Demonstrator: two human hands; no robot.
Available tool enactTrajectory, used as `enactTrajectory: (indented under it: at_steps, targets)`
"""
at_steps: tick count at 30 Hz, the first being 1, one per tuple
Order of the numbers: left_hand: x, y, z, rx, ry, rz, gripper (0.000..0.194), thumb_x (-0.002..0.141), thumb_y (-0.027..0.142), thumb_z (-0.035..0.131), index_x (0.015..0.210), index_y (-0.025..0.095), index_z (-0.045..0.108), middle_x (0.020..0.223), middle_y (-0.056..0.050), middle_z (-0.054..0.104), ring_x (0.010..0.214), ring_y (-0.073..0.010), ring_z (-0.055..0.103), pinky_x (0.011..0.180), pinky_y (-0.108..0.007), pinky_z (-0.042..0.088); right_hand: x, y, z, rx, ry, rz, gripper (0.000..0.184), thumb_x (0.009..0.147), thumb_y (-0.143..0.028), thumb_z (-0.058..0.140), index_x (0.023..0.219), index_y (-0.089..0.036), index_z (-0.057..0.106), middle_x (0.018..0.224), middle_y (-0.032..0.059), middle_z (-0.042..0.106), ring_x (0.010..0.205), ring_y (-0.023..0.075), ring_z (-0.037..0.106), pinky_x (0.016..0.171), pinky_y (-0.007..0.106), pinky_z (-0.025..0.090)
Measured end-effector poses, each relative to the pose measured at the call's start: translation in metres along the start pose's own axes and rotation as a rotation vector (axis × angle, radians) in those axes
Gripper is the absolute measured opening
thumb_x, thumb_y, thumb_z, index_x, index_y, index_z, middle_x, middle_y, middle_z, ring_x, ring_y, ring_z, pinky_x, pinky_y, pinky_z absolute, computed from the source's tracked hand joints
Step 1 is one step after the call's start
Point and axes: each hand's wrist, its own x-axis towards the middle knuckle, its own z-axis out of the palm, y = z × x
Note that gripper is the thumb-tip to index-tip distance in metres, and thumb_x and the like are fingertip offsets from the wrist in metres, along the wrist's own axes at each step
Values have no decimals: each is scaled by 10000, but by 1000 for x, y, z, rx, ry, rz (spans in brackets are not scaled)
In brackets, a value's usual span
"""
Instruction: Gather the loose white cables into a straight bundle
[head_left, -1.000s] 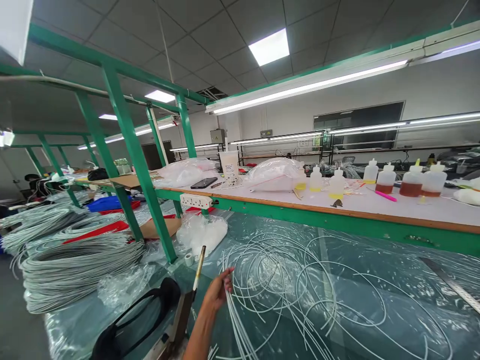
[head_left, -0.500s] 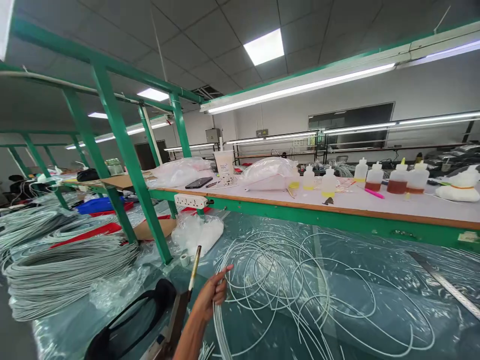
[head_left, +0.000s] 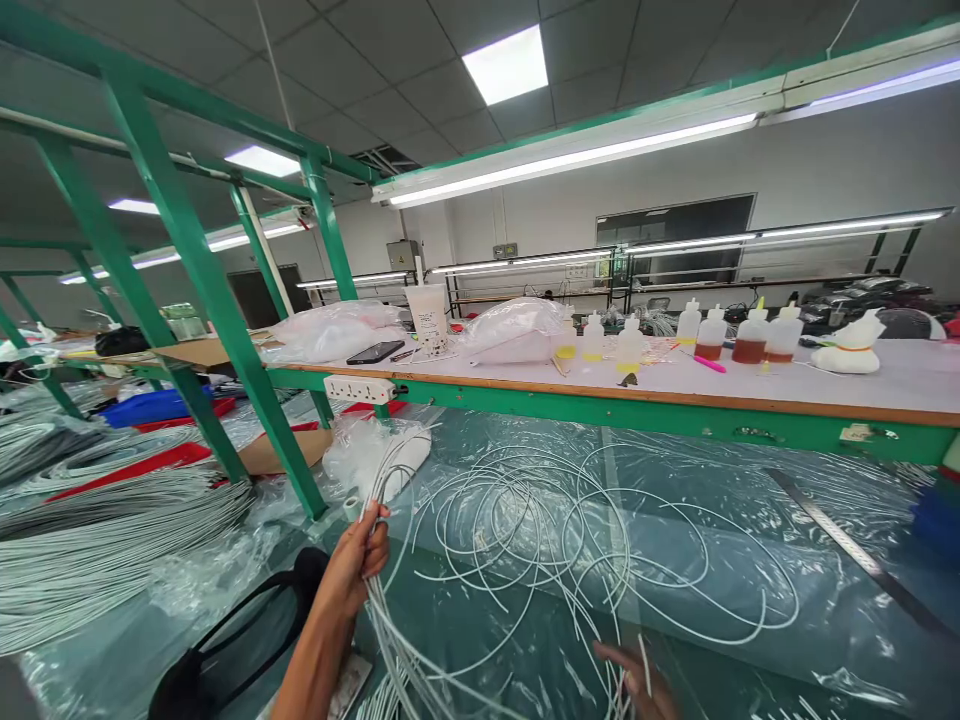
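Left hand [head_left: 358, 565] is fisted around a bunch of white tubing [head_left: 525, 520] spread over the plastic-covered table [head_left: 750, 620]. Right hand [head_left: 637, 680], blurry, fingers loosely spread among its strands. No label's readable on the bottles [head_left: 739, 335] behind.

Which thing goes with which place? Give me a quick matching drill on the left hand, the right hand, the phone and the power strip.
Things:
1. left hand
2. right hand
3. phone
4. power strip

Places:
A. on the front edge of the green shelf
B. flat on the shelf's white top
C. closed around a bunch of white tubes
D. low at the picture's bottom edge, among loose tube ends

Pairs: 1-C, 2-D, 3-B, 4-A
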Motion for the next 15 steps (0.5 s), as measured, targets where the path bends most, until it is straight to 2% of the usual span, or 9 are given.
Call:
enactTrajectory:
  at_steps: [1, 2, 3, 4, 5, 6, 8, 12, 15]
  targets:
    - [-3, 3, -2, 5, -1, 3, 455, 539, 489, 754, 700, 141, 509, 399, 140, 257, 289, 19, 143, 267, -99, 152, 3, 4, -8, 138, 66, 71, 398, 865, -481, 213, 1107, -427, 525, 1026, -7, 657, 1001, 251, 596, 799, 389, 501]
    - [-5, 6, -5, 10, -4, 1, 437, 555, 478, 749, 709, 137, 522, 406, 135, 262, 292, 18, 156, 270, -99, 167, 7, 6, -18, 317, 144, 167, 463, 850, -570, 226, 1060, -336, 566, 858, 41, 674, 829, 257, 648, 676, 368, 532]
    - [-8, 8, -7, 15, -7, -5, 424, 568, 469, 745, 718, 134, 535, 412, 131, 267, 294, 17, 167, 272, -99, 177, 11, 7, -31, 520, 229, 269, 514, 799, -652, 315, 995, -264, 589, 644, 33, 622, 594, 219, 631, 514, 309, 515]
    - [-12, 9, -10, 18, -10, -14, 415, 573, 461, 746, 728, 131, 547, 414, 127, 272, 295, 15, 179, 273, -99, 187, 14, 6, -46, 732, 319, 364, 547, 701, -704, 458, 922, -222, 594, 476, -21, 492, 393, 149, 509, 374, 237, 424]
    - [-15, 11, -12, 18, -10, -21, 412, 571, 452, 750, 735, 129, 556, 413, 124, 277, 295, 14, 189, 273, -99, 196, 17, 3, -62, 924, 407, 440, 569, 583, -693, 606, 876, -206, 586, 411, -76, 354, 301, 83, 349, 302, 182, 304]
    - [-18, 11, -14, 17, -4, -27, 412, 565, 444, 757, 742, 126, 564, 411, 122, 283, 293, 12, 200, 272, -101, 209, 20, 0, -79, 1039, 470, 473, 585, 500, -652, 697, 856, -205, 575, 408, -109, 258, 292, 41, 237, 288, 147, 217]
    - [-22, 13, -17, 12, 19, -34, 424, 532, 423, 781, 746, 117, 579, 397, 119, 293, 283, 7, 221, 265, -107, 235, 23, -11, -112, 1148, 519, 476, 538, 512, -604, 728, 830, -199, 571, 443, -116, 223, 319, 16, 181, 303, 128, 198]
    - [-26, 19, -20, -5, 70, -15, 385, 534, 370, 785, 740, 98, 608, 382, 109, 310, 261, -3, 244, 240, -113, 244, 30, -40, -167, 1353, 541, 414, 497, 578, -634, 670, 750, -176, 586, 491, -79, 284, 367, 26, 230, 317, 153, 238]
    - [-30, 23, -18, -18, 108, -7, 309, 611, 325, 739, 799, 107, 627, 396, 103, 306, 267, -12, 254, 243, -119, 250, 34, -68, -209, 1275, 618, 272, 416, 586, -539, 724, 639, -177, 525, 510, -73, 233, 407, 29, 243, 354, 151, 245]
